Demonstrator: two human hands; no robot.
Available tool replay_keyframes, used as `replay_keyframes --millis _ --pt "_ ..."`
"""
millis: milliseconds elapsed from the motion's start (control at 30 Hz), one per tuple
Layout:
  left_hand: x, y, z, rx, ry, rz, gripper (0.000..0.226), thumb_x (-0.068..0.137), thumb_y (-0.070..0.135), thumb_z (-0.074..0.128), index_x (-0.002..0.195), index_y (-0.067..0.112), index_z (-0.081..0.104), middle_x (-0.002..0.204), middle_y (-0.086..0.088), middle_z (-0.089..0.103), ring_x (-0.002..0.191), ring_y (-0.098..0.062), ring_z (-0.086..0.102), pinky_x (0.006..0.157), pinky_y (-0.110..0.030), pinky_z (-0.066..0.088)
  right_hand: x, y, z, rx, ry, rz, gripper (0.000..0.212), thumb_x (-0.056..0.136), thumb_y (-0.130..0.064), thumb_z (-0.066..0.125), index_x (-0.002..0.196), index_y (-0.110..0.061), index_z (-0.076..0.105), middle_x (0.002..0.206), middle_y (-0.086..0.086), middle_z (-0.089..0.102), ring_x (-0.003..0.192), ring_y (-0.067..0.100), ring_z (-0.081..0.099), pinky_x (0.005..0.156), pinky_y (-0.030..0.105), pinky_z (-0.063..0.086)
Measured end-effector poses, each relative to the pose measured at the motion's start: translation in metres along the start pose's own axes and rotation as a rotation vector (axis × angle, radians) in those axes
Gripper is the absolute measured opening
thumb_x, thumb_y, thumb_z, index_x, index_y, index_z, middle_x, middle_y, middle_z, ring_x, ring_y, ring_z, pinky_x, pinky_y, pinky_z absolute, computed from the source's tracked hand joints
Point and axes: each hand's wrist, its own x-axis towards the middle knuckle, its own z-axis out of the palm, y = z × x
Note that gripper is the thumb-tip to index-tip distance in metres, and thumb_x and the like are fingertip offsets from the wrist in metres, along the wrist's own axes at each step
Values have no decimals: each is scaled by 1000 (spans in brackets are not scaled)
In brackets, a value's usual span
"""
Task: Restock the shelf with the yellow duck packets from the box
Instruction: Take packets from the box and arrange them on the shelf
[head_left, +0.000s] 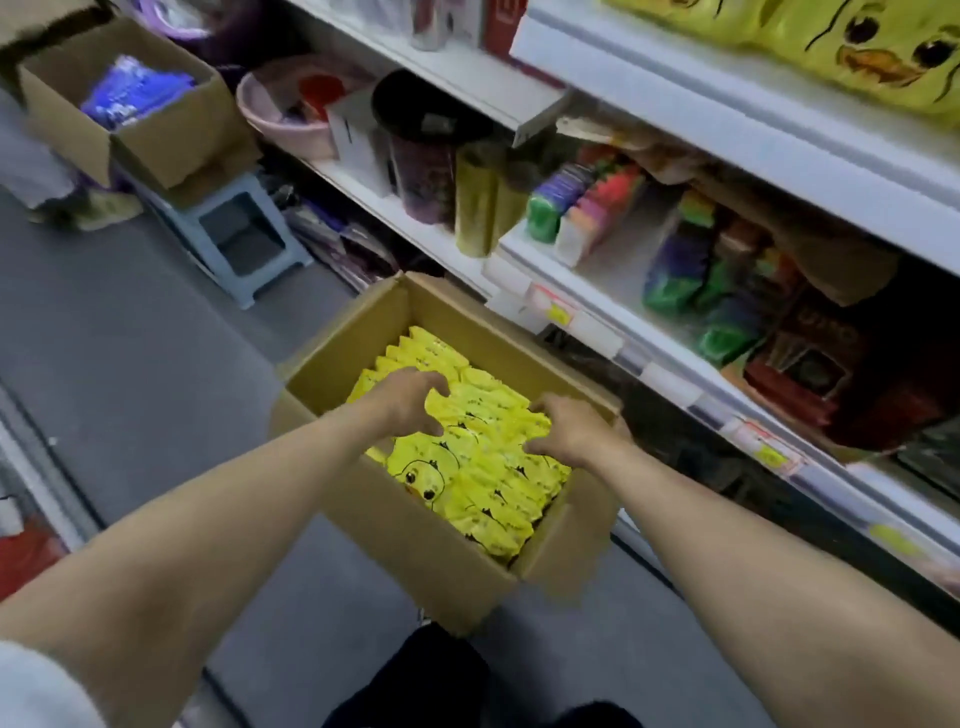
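Both bare arms were down in the open brown cardboard box (415, 551), which sat on the grey floor (130, 338). The box was packed with glossy yellow duck-face packets (467, 473), standing on edge in tight rows inside it. The left hand (410, 400) was over the packets at the far left of the box, thumb and fingers spread in a wide claw with packet tops showing between them. Touching, yes, but whether it had actually clamped anything could not be told. The right hand (569, 426) was on the packets by the box's right wall, fingers bent down into the row with their tips hidden, so its hold could not be told either.

Just right of the box stood the white metal shelf unit (727, 119), and high above the box on its top board lay more yellow duck-face packets (857, 47). Well beyond the box to the left sat a second brown cardboard carton (150, 140) holding blue packets (130, 91). Between that carton and the box stood a pale blue plastic stool (244, 234). Beyond the box, on a lower shelf board, was a pink plastic basin (280, 119).
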Motion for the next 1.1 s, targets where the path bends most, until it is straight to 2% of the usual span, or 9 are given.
replay_keyframes --millis 133,267,433,567,767,867,933,1033,1100 --pt "40 -34 22 7 -157 -13 60 76 38 81 128 28 54 132 -9 53 105 -27 62 88 -41 52 30 1 58 93 -139 99 62 79 -40 80 132 -21 55 136 6 57 123 26 54 92 32 46" --pt "71 -59 49 -8 -257 -13 59 77 37 81 129 28 55 132 -7 54 117 -26 53 93 -37 48 52 8 103 154 -294 196 58 79 -41 81 129 -22 59 133 7 58 119 25 56 89 29 46" --pt "106 -85 80 2 -326 -51 64 75 40 80 132 28 54 134 -11 50 110 -27 54 91 -34 47 80 16 148 204 -410 272 53 81 -40 80 126 -20 61 131 6 58 117 24 57 91 30 47" --pt "134 -99 98 54 -334 -64 68 76 44 78 137 30 50 137 -13 47 121 -32 49 100 -40 43 96 23 176 208 -468 295 51 82 -40 78 126 -20 62 131 4 60 118 23 57 95 30 47" --pt "150 -103 122 87 -368 -51 66 80 49 73 139 32 48 137 -14 44 125 -34 46 98 -40 43 110 24 203 115 -504 283 55 78 -38 82 126 -21 64 131 2 62 120 24 57 98 31 48" --pt "153 -106 127 104 -352 -35 64 78 48 75 135 33 51 137 -11 43 125 -33 45 100 -41 44 114 22 214 67 -458 307 31 82 -33 78 111 -23 73 118 1 68 112 25 63 89 31 51" --pt "156 -108 127 59 -359 -29 60 79 45 76 132 31 54 134 -9 45 122 -30 48 94 -37 46 118 21 215 58 -448 329 19 88 -31 73 102 -18 76 113 5 71 106 27 65 85 32 53" --pt "159 -110 126 82 -355 -6 56 78 50 74 128 32 57 129 -8 49 121 -28 47 91 -35 44 125 21 199 99 -531 274 31 97 -29 61 111 -4 71 120 12 68 113 30 61 93 36 51" --pt "161 -110 128 119 -365 -1 57 79 56 71 129 32 58 129 -9 50 124 -29 45 95 -37 43 128 25 183 219 -565 274 37 101 -27 54 117 4 66 123 19 64 115 33 59 91 37 48"
